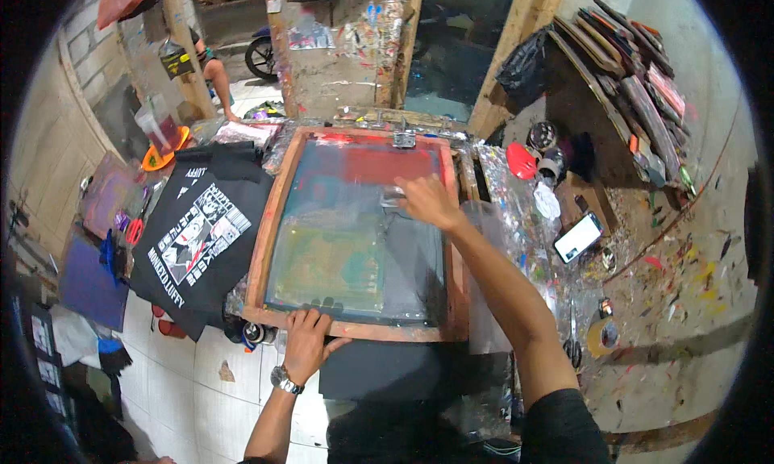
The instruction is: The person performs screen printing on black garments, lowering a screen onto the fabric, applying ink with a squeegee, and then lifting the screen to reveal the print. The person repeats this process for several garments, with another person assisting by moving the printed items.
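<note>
Far L of pic, mid-height: red-handled scissors [135,232]. Just up & R of them, upper L: clear plastic cup w/ dark red liquid [159,128] by an orange plastic dish [179,141]. L of ctr: stack of black fabric pcs w/ white & red print [193,238]. Mid-pic: reddish wooden rectangular frame [276,222] w/ mesh, approx. upright in view; mesh has a red band up top, yellowish-green patch lower L. L hand [307,343], lower ctr, w/ silver wristwatch [286,380]: fingers extended over frame's btm rail, thumb out to the R. Silver metal clamp [404,140] at top rail. R hand [427,202], ctr, over the mesh's R half: fingers bent by a small greyish item [392,195]; can't tell if gripping it. R of ctr: paint-spotted desk [520,258], then white-screened phone [578,238]. Lower R: yellowish tape roll [602,335].
</note>
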`<act>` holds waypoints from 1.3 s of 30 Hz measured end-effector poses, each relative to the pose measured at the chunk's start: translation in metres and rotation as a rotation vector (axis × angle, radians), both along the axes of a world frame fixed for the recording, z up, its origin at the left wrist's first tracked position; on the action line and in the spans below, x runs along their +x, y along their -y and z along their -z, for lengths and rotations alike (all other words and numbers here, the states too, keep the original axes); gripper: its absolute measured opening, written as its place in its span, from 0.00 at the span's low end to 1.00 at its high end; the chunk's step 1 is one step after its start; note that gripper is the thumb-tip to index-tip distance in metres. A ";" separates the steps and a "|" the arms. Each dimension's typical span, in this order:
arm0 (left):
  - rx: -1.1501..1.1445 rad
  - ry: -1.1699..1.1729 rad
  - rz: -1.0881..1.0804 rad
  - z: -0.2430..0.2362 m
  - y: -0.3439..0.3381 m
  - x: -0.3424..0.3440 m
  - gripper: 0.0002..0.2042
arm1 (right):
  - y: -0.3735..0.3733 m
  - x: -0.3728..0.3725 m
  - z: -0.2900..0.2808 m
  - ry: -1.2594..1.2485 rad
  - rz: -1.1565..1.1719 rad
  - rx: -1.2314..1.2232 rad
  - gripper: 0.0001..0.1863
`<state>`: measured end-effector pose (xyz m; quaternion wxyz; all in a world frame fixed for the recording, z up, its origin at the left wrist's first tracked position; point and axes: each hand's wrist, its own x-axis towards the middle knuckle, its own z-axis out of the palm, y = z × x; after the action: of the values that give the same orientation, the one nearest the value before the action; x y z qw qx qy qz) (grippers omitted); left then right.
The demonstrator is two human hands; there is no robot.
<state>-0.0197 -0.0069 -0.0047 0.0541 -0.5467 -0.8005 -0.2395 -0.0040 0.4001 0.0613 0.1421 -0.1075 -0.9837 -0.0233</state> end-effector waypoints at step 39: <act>0.555 -0.086 -0.267 -0.139 -0.061 0.031 0.20 | 0.152 0.098 -0.182 -0.721 0.049 0.273 0.30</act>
<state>0.0108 0.0539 0.1339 0.2661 -0.4108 -0.7661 -0.4165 0.0942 0.2477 0.2435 0.4915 -0.1124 -0.8554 -0.1183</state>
